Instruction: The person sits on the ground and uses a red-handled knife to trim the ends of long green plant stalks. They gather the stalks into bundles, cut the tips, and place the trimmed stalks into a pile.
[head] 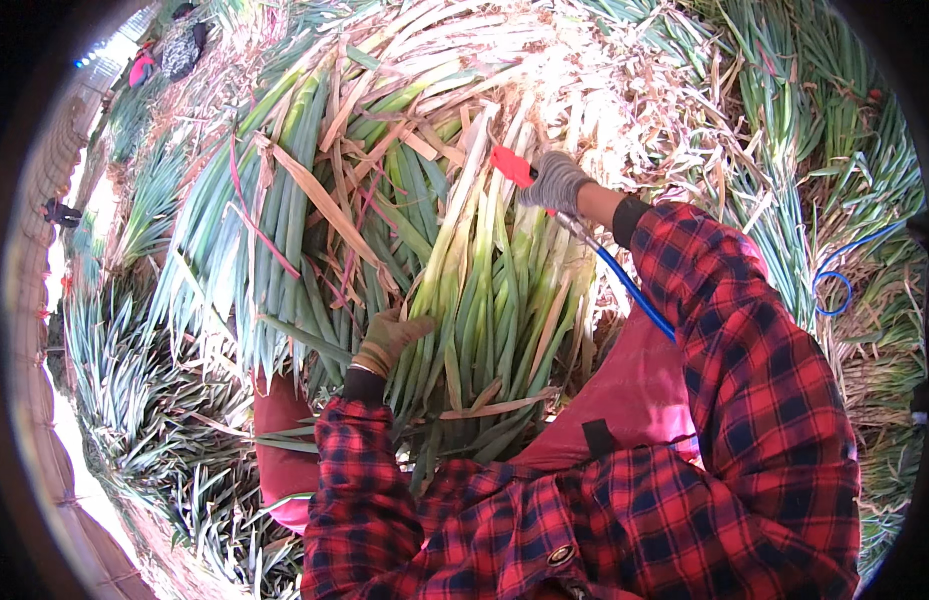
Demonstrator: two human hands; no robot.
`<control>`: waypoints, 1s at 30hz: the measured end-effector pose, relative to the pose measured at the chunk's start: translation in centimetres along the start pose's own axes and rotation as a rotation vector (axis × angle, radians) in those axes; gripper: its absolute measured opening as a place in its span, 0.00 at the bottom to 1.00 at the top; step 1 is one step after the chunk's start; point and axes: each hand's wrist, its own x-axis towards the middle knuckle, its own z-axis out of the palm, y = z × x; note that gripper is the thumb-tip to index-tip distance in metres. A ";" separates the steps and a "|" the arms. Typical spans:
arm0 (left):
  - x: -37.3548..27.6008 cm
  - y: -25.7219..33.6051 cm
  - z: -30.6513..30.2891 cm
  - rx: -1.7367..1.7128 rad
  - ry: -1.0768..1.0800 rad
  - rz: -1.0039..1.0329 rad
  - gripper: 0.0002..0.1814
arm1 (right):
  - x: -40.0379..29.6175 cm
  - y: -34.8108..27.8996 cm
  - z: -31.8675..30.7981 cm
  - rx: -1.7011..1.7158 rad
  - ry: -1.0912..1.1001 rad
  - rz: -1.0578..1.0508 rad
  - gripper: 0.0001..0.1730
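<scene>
My left hand (pixel 393 341), in a knit work glove, grips the edge of a bundle of large green onions (pixel 472 277) in front of my lap. Their green leaves hang toward me, and the pale stems point away. My right hand (pixel 558 184), in a grey striped glove, holds an air blow gun (pixel 513 166) with a red body. Its tip is over the pale stems. From the gun's metal fitting, a blue air hose (pixel 633 289) runs back under my right sleeve.
Left of the bundle lies a pile of green onions (pixel 277 202) with pink ties (pixel 247 217). Dry peeled skins (pixel 652 127) heap up beyond my right hand. More hose (pixel 832 281) loops at the right among stacked onions (pixel 772 97). A person (pixel 183 49) is at the far upper left.
</scene>
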 end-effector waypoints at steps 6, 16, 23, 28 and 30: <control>-0.9 1.3 1.1 0.016 0.013 0.045 0.25 | 0.8 0.9 -2.4 0.104 0.061 0.090 0.30; 0.3 0.3 -1.5 -0.065 0.110 0.089 0.24 | -17.5 -5.4 2.8 0.144 -0.475 -0.357 0.20; 0.3 1.0 -0.7 -0.016 0.143 0.002 0.24 | -13.0 -3.0 1.0 0.122 -0.328 -0.090 0.21; 0.1 0.9 -0.9 -0.038 0.155 0.026 0.23 | -14.5 -3.7 2.9 0.086 -0.363 -0.211 0.23; 0.3 0.4 -0.8 -0.075 0.128 0.028 0.22 | -11.8 -2.4 1.9 0.187 -0.324 -0.088 0.17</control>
